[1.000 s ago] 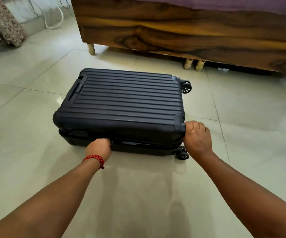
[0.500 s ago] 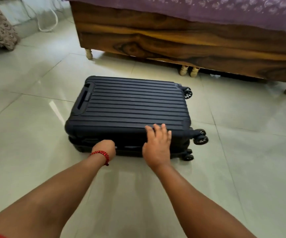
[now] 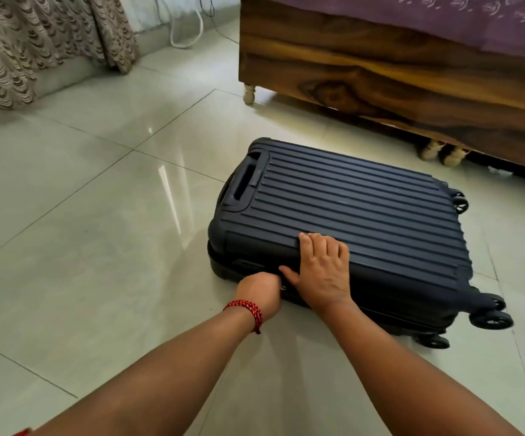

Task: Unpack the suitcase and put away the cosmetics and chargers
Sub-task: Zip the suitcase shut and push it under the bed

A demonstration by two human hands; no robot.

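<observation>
A dark blue ribbed hard-shell suitcase (image 3: 358, 212) lies flat and closed on the tiled floor, its wheels pointing right. My right hand (image 3: 322, 272) lies flat on the near edge of the lid, fingers straight and thumb spread toward the seam. My left hand (image 3: 262, 292), with a red thread band at the wrist, is curled at the zipper seam on the suitcase's near side; a small metal zipper pull shows at its fingers, which are mostly hidden. No cosmetics or chargers are in sight.
A wooden bed frame (image 3: 396, 77) with a purple cover stands close behind the suitcase. A patterned curtain (image 3: 34, 45) hangs at the far left, and white cables (image 3: 188, 29) lie on the floor by the wall. Glossy floor tiles (image 3: 81, 247) stretch to the left.
My right hand slid left along the lid edge, from the wheel corner to beside my left hand. The view swung, so the suitcase now sits further right.
</observation>
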